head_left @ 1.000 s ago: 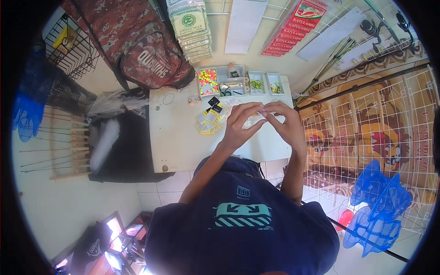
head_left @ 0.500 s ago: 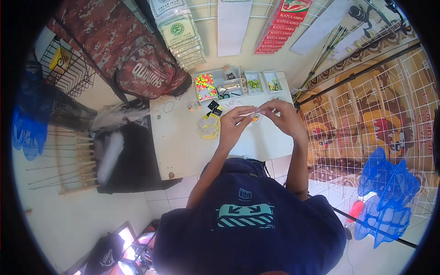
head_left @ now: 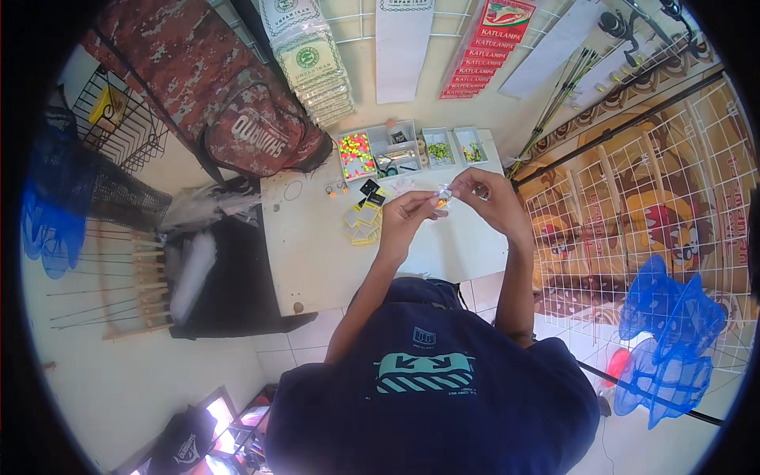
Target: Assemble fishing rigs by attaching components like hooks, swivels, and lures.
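Clear, shiny plastic showing some orange, a small packet point(head_left: 444, 192) is raised on the near side of the divided box point(head_left: 381, 138), toward its right. The person's left hand point(head_left: 407, 215) and right hand point(head_left: 488, 199) both pinch it, fingers narrow. Yellow-edged cards point(head_left: 362, 225) lie nearer the person than the box; a small tray point(head_left: 437, 165) stands just right of it.

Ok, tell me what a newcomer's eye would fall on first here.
Probably the big red camouflage bag at upper left, then the bright blue nets at lower right. Next, the pink and yellow beads in a tray at the back of the table. Near the middle, the left hand and right hand pinch what looks like a small clear packet.
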`<state>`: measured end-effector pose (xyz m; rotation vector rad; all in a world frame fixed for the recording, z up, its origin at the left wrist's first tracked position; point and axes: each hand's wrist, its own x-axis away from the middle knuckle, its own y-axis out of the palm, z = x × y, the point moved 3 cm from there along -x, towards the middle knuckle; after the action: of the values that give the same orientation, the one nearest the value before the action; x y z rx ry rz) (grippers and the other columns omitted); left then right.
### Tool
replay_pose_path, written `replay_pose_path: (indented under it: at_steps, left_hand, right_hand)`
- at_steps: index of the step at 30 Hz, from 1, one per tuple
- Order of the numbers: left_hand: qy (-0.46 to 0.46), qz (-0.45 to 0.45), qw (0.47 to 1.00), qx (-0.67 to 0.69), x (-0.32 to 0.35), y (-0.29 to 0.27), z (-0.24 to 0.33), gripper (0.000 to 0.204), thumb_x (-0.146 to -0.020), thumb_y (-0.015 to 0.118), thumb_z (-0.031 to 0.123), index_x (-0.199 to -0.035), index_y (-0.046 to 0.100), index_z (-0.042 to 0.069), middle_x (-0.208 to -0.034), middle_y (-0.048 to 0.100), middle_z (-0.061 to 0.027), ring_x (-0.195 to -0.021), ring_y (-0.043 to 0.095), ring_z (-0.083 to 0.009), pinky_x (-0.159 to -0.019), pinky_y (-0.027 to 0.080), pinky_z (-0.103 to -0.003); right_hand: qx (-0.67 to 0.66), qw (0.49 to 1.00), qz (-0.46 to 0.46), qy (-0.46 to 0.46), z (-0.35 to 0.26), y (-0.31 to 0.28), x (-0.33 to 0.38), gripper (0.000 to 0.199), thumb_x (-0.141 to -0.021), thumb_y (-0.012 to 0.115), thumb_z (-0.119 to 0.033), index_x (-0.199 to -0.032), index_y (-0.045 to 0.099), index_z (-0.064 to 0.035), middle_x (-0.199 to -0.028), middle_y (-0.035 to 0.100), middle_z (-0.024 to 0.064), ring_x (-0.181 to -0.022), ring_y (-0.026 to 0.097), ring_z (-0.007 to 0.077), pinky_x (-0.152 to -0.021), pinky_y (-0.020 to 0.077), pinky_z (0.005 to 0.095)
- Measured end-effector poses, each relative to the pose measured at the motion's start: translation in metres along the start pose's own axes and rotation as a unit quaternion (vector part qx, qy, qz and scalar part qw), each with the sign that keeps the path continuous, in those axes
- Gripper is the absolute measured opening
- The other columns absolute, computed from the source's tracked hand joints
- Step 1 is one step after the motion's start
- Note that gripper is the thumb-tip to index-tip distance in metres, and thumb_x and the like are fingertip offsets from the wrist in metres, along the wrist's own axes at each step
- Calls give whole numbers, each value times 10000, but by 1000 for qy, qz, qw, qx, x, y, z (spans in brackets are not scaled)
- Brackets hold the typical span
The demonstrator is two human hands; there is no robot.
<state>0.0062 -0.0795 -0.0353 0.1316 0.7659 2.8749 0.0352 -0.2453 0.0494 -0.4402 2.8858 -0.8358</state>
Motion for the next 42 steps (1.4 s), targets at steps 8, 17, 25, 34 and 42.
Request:
replay_pose_path:
  at_steps: [8, 17, 25, 34, 42]
  left_hand:
    - [32, 17, 999, 4, -3, 2, 2, 137, -917, 621, 76, -1003, 648, -27, -912, 689, -97, -799, 685, -158, -694, 517, -246]
    - [39, 8, 999, 29, -2, 7, 7, 154, -927, 600, 78, -1025, 607, -41, -966, 669, -131, -860, 663, -168, -729, 577, -301]
    - [40, 17, 999, -27, -4, 3, 3, 132, -915, 638, 106, -976, 629, -11, -919, 650, -49, -836, 613, -94, -774, 503, -240]
    - [65, 61, 996, -6, -2, 2, 5, 105, -912, 636, 85, -942, 616, -14, -891, 621, -44, -833, 599, -87, -775, 501, -240]
    - [51, 59, 997, 4, -3, 0, 4, 121, -906, 647, 94, -950, 617, -15, -891, 626, -49, -823, 603, -95, -772, 504, -243]
  right_hand:
    - [-4, 1000, -8, -28, 5, 2, 0, 138, -875, 627, -125, -963, 704, -52, -869, 694, 82, -772, 627, 170, -669, 463, 293]
    - [-11, 998, -45, -35, 3, 7, 1, 140, -902, 601, -110, -987, 695, -51, -881, 662, 82, -762, 607, 161, -650, 466, 284]
    - [11, 996, -70, -52, 4, 10, 6, 140, -864, 644, -101, -980, 718, -74, -866, 668, 92, -770, 617, 191, -660, 470, 299]
    - [-55, 998, -14, -25, 2, 12, 4, 149, -808, 698, -101, -947, 741, -72, -853, 708, 62, -744, 619, 122, -669, 457, 259]
    - [-139, 990, 26, 2, 8, 19, 6, 131, -838, 689, -84, -951, 694, -18, -844, 693, 25, -790, 610, 70, -680, 440, 227]
